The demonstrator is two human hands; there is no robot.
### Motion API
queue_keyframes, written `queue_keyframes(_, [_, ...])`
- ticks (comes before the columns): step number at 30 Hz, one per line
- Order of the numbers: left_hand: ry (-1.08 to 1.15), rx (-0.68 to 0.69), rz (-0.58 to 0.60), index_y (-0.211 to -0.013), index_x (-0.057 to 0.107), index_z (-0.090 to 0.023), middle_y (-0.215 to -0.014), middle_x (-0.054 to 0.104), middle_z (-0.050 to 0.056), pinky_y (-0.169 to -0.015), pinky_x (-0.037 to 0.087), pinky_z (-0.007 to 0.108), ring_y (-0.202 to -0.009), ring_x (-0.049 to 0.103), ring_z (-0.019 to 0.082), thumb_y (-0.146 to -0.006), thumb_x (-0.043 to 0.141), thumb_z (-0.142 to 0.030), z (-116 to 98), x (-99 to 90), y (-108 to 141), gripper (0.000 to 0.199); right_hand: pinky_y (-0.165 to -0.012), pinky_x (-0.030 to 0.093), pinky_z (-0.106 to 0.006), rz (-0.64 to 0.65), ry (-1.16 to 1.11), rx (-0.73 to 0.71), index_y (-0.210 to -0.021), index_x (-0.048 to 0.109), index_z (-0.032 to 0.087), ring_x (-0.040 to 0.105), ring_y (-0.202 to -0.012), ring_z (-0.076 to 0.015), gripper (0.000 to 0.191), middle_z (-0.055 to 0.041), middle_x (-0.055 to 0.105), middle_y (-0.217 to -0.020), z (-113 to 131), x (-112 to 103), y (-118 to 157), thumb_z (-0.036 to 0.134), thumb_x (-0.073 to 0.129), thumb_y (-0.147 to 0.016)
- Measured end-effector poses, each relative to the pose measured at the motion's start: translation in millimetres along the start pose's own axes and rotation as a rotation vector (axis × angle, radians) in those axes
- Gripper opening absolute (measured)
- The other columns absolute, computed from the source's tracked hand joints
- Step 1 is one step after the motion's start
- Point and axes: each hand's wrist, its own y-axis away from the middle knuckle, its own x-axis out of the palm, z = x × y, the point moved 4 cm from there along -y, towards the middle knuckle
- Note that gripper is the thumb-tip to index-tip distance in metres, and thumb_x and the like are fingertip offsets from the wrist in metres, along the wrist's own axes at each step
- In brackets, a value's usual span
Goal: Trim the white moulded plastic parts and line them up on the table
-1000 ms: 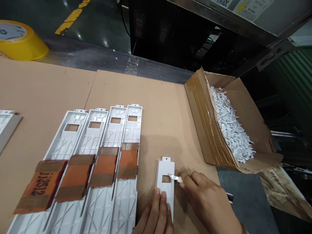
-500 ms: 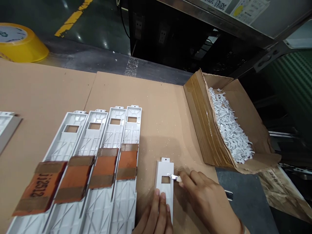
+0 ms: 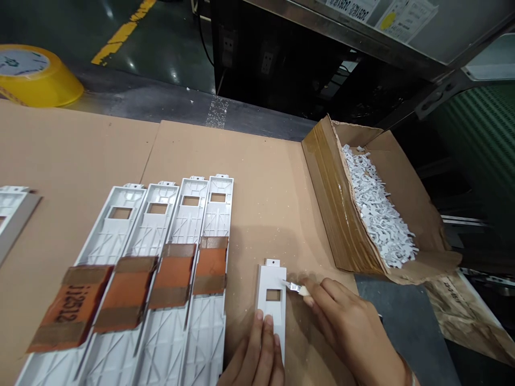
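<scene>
One craft knife [image 3: 296, 288] in right grip [image 3: 341, 316]

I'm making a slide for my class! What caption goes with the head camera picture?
Right hand holds a craft knife to a white plastic plate while the left hand presses the plate down.

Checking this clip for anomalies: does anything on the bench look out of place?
Yes, mildly: white specks are scattered across the cardboard sheet and on the dark strip beyond it, like spilled plastic debris. The cardboard box of white offcuts has a torn, ragged flap.
</scene>
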Motion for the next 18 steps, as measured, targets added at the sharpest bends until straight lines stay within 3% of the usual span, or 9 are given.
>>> queue_keyframes(5, [0.001, -0.001, -0.002, -0.089, 0.061, -0.008, -0.098, 0.068, 0.014, -0.075, 0.047, 0.032, -0.098, 0.063, 0.029, -0.086, 0.034, -0.005, -1.8, 4.4, 4.9, 0.028, -0.056, 0.045, -0.023, 0.008, -0.173, 0.097, -0.102, 0.058, 0.023, 0.061, -0.069, -0.0141, 0.027, -0.0014, 0.06, -0.077, -0.4, 10.2, 7.2, 0.025, 0.032, -0.096])
queue_keyframes(9, [0.033, 0.023, 0.003, -0.099, 0.061, -0.009, -0.105, 0.065, 0.015, -0.081, 0.045, 0.034, -0.102, 0.06, 0.03, -0.088, 0.03, -0.013, 1.8, 3.2, 7.5, 0.033, -0.071, 0.05, -0.023, 0.006, -0.352, 0.176, -0.113, 0.055, 0.025, 0.062, -0.088, -0.0136, 0.027, -0.0028, 0.064, -0.096, 0.8, 15.2, 14.6, 0.024, 0.034, -0.095])
queue_keyframes(11, [0.013, 0.072, 0.057, -0.115, 0.055, -0.014, -0.107, 0.065, 0.015, -0.081, 0.045, 0.034, -0.104, 0.059, 0.03, -0.089, 0.034, -0.019, 5.9, -1.2, 6.3, 0.035, -0.079, 0.049, -0.023, -0.01, -0.445, 0.209, -0.116, 0.054, 0.025, 0.06, -0.096, -0.0128, 0.028, -0.0028, 0.064, -0.104, 0.7, 15.4, 22.4, 0.024, 0.035, -0.095])
queue_keyframes(13, [0.005, 0.106, 0.101, -0.128, 0.046, -0.027, -0.11, 0.064, 0.012, -0.08, 0.046, 0.034, -0.106, 0.058, 0.03, -0.087, 0.043, -0.026, 11.2, -8.3, 4.1, 0.04, -0.082, 0.049, -0.023, -0.047, -0.505, 0.244, -0.115, 0.055, 0.025, 0.06, -0.099, -0.0132, 0.027, -0.0033, 0.064, -0.106, -0.9, 14.7, 34.1, 0.026, 0.036, -0.095])
queue_keyframes(16, [0.073, 0.125, 0.141, -0.119, 0.05, -0.044, -0.124, 0.057, 0.003, -0.077, 0.046, 0.036, -0.109, 0.056, 0.028, -0.085, 0.05, -0.039, 16.8, -16.7, -1.4, 0.034, -0.079, 0.052, -0.023, -0.12, -0.54, 0.299, -0.109, 0.059, 0.023, 0.063, -0.095, -0.0156, 0.027, -0.0049, 0.066, -0.104, -6.3, 13.1, 57.9, 0.031, 0.039, -0.093])
queue_keyframes(18, [0.106, 0.209, 0.177, -0.101, 0.06, -0.042, -0.13, 0.052, -0.004, -0.081, 0.044, 0.038, -0.114, 0.052, 0.026, -0.085, 0.05, -0.041, 14.3, -17.9, -8.3, 0.019, -0.076, 0.053, -0.023, -0.178, -0.544, 0.355, -0.106, 0.062, 0.023, 0.065, -0.093, -0.0173, 0.027, -0.0052, 0.068, -0.102, -13.6, 10.1, 78.1, 0.035, 0.042, -0.092])
